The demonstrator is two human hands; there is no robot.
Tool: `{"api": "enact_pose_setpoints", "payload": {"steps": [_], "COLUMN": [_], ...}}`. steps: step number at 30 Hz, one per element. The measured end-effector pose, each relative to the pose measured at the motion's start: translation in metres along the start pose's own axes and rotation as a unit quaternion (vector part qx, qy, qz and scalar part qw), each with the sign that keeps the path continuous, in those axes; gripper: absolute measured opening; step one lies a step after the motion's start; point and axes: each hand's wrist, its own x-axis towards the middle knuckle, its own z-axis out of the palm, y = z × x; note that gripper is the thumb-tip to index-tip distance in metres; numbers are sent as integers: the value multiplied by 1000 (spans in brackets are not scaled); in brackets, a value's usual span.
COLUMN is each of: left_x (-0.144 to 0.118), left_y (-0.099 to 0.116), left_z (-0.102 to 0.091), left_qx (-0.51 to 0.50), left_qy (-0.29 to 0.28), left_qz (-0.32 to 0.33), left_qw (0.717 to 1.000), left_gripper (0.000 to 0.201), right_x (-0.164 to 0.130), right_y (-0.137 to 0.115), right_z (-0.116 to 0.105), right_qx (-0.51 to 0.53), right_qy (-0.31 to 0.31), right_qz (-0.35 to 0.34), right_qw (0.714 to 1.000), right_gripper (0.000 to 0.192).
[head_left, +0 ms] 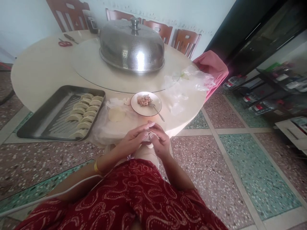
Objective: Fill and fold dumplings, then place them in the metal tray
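My left hand (134,138) and my right hand (160,140) meet close to my body at the table's near edge, both closed around a dumpling (150,135) that is mostly hidden by the fingers. Just beyond them, a white plate (135,107) carries minced filling (144,101) and a metal spoon (157,111). Left of the plate, a round dumpling wrapper (116,114) lies flat on a clear plastic bag (102,127). Several folded dumplings (82,111) stand in rows along the right side of a dark metal tray (39,129).
A large steel dome cover (131,48) stands on the glass turntable (88,72). Red-handled scissors (65,43), a knife (70,38) and a dark jar (92,24) sit at the back left. Crumpled plastic bags (200,80) lie at right, beside a pink cloth-covered chair (212,68).
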Motion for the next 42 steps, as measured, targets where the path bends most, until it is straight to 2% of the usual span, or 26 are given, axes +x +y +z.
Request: {"api": "enact_pose_setpoints", "payload": {"steps": [4, 9, 14, 19, 24, 26, 30, 37, 40, 42], "left_x": [0, 2, -2, -5, -6, -6, -6, -1, 0, 1], "left_y": [5, 1, -1, 9, 19, 21, 23, 31, 35, 35], "left_z": [-8, -22, -30, -27, -24, -23, -23, -28, -28, -28], "left_qx": [14, 57, 114, 159, 200, 217, 258, 359, 393, 390], "left_qy": [6, 19, 33, 57, 62, 59, 48, -6, -39, -44], "left_qz": [12, 16, 47, 72, 83, 92, 123, 193, 195, 188], "left_qw": [1000, 998, 992, 983, 974, 970, 957, 913, 898, 900], "left_gripper": [41, 27, 24, 20, 20, 19, 17, 21, 26, 25], "right_x": [3, 3, 0, 1, 4, 4, 4, 0, 1, 3], "right_y": [-5, -8, -4, -2, -8, -10, -12, -5, -5, -5], "right_z": [0, 2, 6, 8, 4, 3, 3, 3, 3, 2], "right_qx": [-18, -30, -2, -8, -7, -23, -45, -44, -94, -118], "right_qy": [38, 47, 21, 15, -53, -74, -78, -68, -83, -88], "right_qz": [-15, -5, 14, 5, -16, -24, -29, 13, -2, -21], "right_qw": [999, 998, 1000, 1000, 998, 997, 995, 997, 992, 989], "right_gripper": [18, 14, 10, 8, 12, 15, 18, 30, 36, 38]}}
